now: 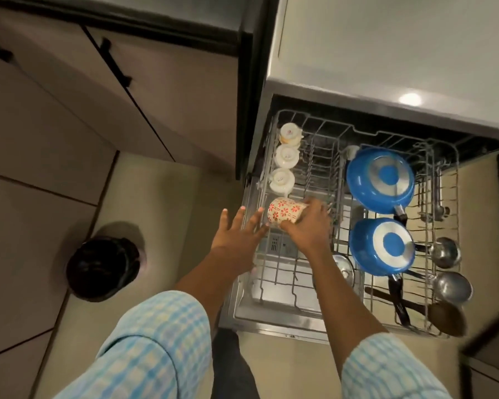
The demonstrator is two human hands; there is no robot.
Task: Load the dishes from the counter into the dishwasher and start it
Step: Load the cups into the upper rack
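The dishwasher's wire rack [297,279] is pulled out below the counter. My right hand [307,228] grips a white cup with red flowers [284,214], held on its side over the rack's left row. Three white cups [285,156] stand upside down in that row behind it. My left hand [238,236] hovers just left of the flowered cup, fingers spread, holding nothing. Two blue pans [380,180] lie bottom-up on the right side of the rack, with steel ladles [447,251] and dark-handled utensils [399,300] beside them.
A grey counter [386,53] overhangs the dishwasher. Brown cabinet doors with black handles [116,61] stand to the left. A black bin [104,269] sits on the tiled floor, left of the open dishwasher door [271,323].
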